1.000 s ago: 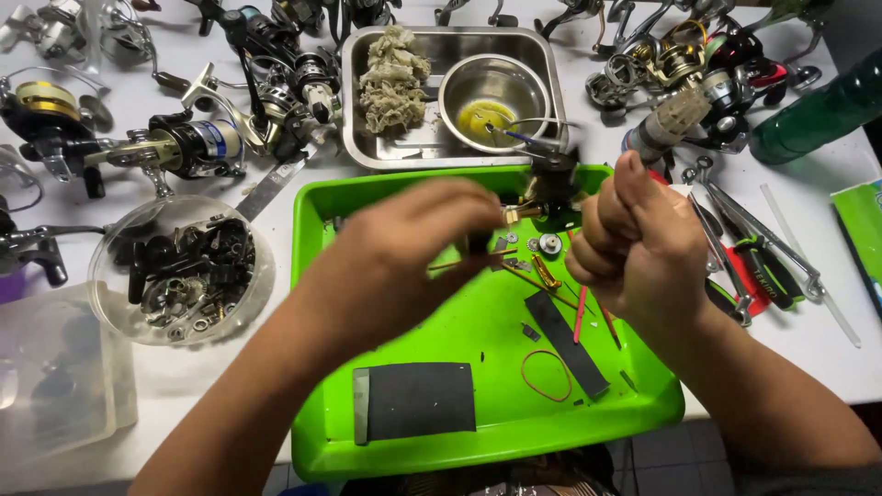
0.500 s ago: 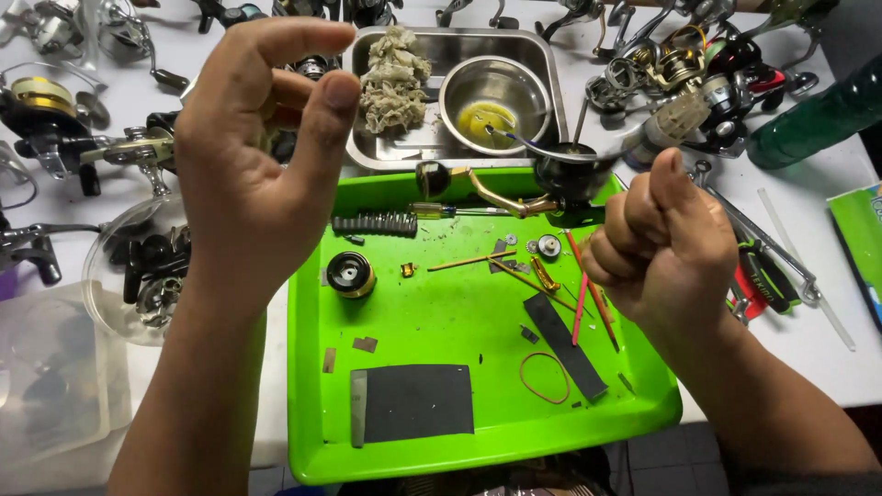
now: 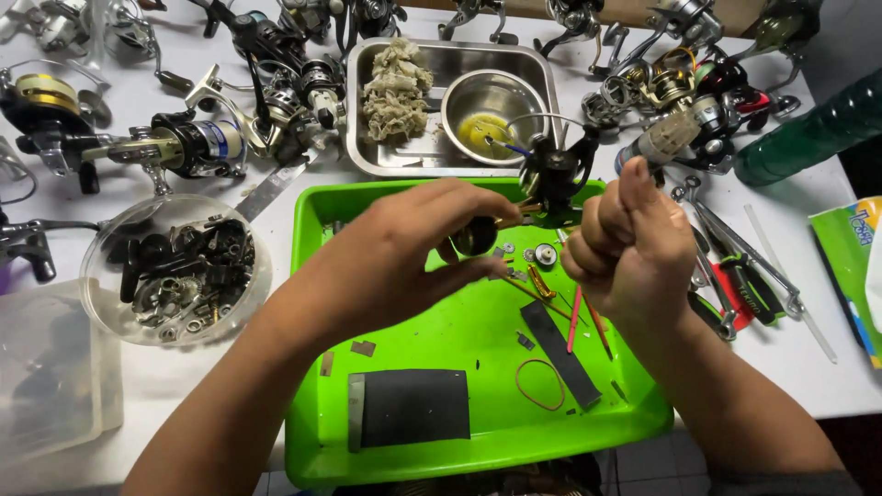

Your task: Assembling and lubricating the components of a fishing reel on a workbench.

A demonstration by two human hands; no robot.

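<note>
Black round reel part [image 3: 475,236] pinched in left hand [image 3: 413,248]; right hand [image 3: 634,248] fisted.

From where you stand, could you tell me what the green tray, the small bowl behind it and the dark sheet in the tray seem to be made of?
Green tray: probably plastic, with a uniform bright colour, soft sheen and rounded moulded rim.
Small bowl: likely stainless steel, silvery and reflective, with a yellowish liquid in it.
Dark sheet: matte black and flat, perhaps sandpaper or rubber; I cannot tell which.

tray [image 3: 312,276] bright green | sandpaper sheet [image 3: 413,406] black, near tray's front edge | rubber band [image 3: 540,384] red | bowl [image 3: 496,110] silver, yellow liquid | bottle [image 3: 813,138] dark green, table's right edge | table [image 3: 294,23] white
</note>
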